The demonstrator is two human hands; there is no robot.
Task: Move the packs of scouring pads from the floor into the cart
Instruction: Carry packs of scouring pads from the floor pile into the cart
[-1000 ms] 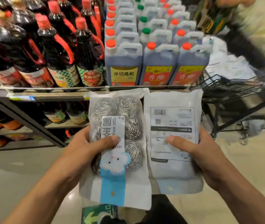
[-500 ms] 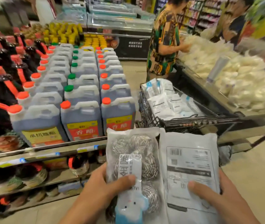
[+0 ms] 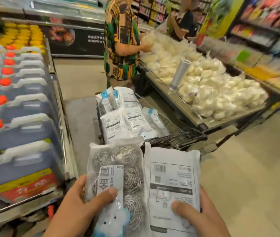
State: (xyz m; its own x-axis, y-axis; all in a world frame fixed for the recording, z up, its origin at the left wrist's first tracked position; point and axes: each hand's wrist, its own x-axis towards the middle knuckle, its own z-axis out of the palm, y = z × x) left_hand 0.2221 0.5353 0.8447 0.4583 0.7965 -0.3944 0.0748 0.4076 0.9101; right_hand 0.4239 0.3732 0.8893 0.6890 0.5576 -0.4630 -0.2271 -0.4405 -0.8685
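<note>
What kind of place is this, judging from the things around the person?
Most likely a supermarket aisle. A shelf on the left carries rows of identical jugs with orange caps, a display table holds bagged white goods, and a wire cart already carries packs of scouring pads.

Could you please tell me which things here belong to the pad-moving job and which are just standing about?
Job:
left hand gripping face-up pack
right hand gripping label-side pack
cart holding packs

Bystanders:
jugs
bagged goods
bag roll
shopper
</note>
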